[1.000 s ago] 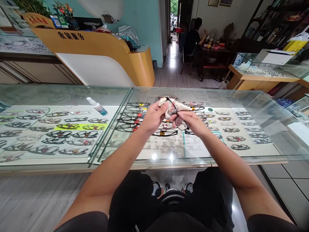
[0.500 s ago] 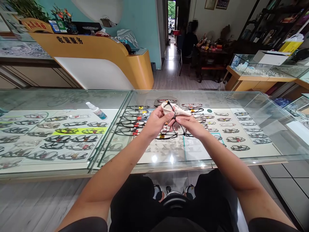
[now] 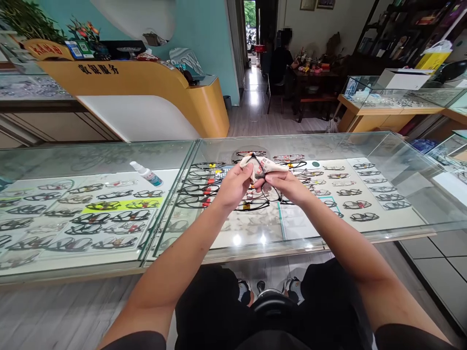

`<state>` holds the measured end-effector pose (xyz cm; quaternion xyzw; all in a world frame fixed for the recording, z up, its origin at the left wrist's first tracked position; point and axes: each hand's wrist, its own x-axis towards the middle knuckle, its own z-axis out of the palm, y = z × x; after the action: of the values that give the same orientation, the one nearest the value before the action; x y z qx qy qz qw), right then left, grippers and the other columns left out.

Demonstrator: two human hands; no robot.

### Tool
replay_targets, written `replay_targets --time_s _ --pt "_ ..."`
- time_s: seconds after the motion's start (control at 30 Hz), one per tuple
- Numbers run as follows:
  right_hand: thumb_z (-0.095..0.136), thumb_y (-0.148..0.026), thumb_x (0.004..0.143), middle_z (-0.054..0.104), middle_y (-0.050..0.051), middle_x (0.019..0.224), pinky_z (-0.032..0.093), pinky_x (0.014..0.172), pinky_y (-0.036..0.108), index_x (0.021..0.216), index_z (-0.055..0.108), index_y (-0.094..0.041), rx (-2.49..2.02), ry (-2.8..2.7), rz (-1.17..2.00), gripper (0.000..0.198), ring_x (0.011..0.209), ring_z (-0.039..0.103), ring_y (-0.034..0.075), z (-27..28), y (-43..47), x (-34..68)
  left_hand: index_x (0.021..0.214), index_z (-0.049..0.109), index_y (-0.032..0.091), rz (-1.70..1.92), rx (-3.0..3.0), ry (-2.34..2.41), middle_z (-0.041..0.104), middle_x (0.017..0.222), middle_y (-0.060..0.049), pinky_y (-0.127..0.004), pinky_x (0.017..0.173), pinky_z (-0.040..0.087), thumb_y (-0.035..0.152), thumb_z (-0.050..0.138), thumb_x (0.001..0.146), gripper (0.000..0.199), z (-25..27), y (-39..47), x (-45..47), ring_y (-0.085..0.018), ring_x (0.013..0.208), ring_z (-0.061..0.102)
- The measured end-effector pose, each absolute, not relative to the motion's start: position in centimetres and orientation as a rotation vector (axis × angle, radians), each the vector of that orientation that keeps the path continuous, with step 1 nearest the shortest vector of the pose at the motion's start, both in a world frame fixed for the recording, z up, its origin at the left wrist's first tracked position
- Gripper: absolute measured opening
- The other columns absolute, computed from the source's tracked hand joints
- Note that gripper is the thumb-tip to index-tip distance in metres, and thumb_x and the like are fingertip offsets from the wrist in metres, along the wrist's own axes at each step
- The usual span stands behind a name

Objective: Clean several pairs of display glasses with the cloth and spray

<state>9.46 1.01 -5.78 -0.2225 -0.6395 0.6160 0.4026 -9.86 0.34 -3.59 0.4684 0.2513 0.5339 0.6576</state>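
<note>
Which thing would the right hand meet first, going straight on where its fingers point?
Apart from the cloth and glasses being held, probably the left hand; depth is unclear.

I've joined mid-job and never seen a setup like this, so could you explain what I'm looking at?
There is no machine here: these are a person's own bare hands, seen by one camera worn on the head, looking forward and down. The left hand pinches a pale cloth folded about part of some dark-rimmed glasses; the right hand grips beside it. Below is a glass display counter, with rows of eyeglasses showing through its top. A spray bottle is on the glass to the left.
</note>
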Motion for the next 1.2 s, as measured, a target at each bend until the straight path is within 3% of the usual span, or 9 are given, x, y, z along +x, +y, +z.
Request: replay_targets --time_s 0.1,0.23,0.43,0.67,0.93,1.2 --pt "0.077 -0.064 0.097 0.083 0.006 0.091 0.054 0.095 0.033 0.101 0.090 -0.019 -0.560 -1.588 1.582 0.047 0.092 0.073 0.020 -5.7 1.2 10.0 0.104 0.073 0.016 1.176 1.134 0.542 0.072 0.085 -0.003 -0.028 0.056 0.057 0.054 0.096 0.082 0.049 -3.7 0.4 -9.9 -0.014 0.065 0.064" --pt "0.081 -0.067 0.092 0.081 0.007 0.088 0.055 0.092 0.033 0.097 0.090 -0.018 -0.589 -1.568 1.591 0.050 0.088 0.071 0.020 -5.5 1.4 10.6 0.112 0.072 0.018 1.145 1.263 0.542 0.070 0.080 0.000 -0.029 0.065 0.060 0.045 0.096 0.083 0.046 -4.0 0.8 -10.0 -0.014 0.067 0.065" --pt "0.083 -0.070 0.089 0.081 0.008 0.087 0.058 0.097 0.035 0.096 0.090 -0.018 -0.601 -1.564 1.599 0.053 0.088 0.073 0.021 -5.6 1.6 10.5 0.107 0.069 0.018 1.130 1.308 0.579 0.064 0.067 0.003 -0.027 0.064 0.056 0.046 0.095 0.084 0.045 -4.3 1.1 -9.8 -0.014 0.059 0.064" --pt "0.081 -0.069 0.091 0.083 0.008 0.091 0.060 0.096 0.037 0.100 0.090 -0.019 -0.604 -1.575 1.615 0.052 0.088 0.074 0.021 -6.0 1.6 10.5 0.106 0.069 0.018 1.141 1.327 0.584 0.064 0.067 0.002 -0.028 0.063 0.056 0.048 0.095 0.084 0.045 -4.5 1.3 -9.9 -0.014 0.059 0.063" --pt "0.079 -0.067 0.094 0.083 0.008 0.095 0.056 0.093 0.034 0.104 0.089 -0.019 -0.605 -1.607 1.583 0.050 0.090 0.073 0.021 -6.6 1.7 10.3 0.098 0.067 0.018 1.158 1.383 0.603 0.063 0.062 0.003 -0.027 0.058 0.055 0.050 0.095 0.083 0.045 -4.6 1.3 -10.0 -0.014 0.054 0.062" --pt "0.081 -0.069 0.092 0.085 0.007 0.096 0.053 0.088 0.033 0.107 0.089 -0.020 -0.630 -1.593 1.473 0.052 0.092 0.072 0.021 -5.4 1.2 10.5 0.079 0.060 0.020 1.306 1.406 0.679 0.054 0.056 0.004 -0.026 0.044 0.046 0.071 0.082 0.089 0.057 -2.3 1.5 -7.8 -0.010 0.043 0.049"
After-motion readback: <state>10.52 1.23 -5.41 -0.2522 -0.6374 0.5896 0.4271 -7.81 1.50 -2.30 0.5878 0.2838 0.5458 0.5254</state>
